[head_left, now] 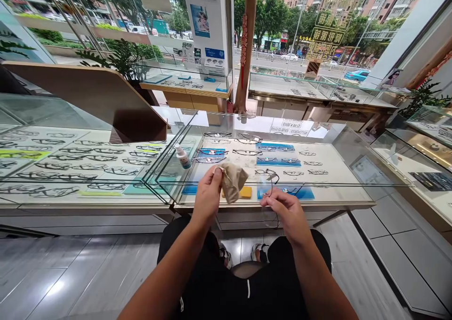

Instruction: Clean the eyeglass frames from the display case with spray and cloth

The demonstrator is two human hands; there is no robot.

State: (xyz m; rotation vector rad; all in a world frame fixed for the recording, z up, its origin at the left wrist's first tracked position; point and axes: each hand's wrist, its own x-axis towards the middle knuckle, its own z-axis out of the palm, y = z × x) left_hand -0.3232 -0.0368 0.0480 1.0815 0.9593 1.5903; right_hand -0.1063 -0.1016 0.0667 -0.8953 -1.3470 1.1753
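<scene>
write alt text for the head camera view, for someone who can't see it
A person's left hand holds a beige cloth and the right hand a pair of eyeglasses, above a glass display case of spectacle frames, with a street beyond the windows.

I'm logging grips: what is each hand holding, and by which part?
Left hand: soft beige cloth, by its upper left edge. Right hand: thin-framed eyeglasses, in the fingertips; exact part unclear.

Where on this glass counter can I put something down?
The glass top looks bare right of your right hand, out to the right edge; displayed frames sit beneath. Another bare stretch lies left of the bottle, in front of the wooden panel. It's crowded around the bottle, cloth and held eyeglasses.
</scene>
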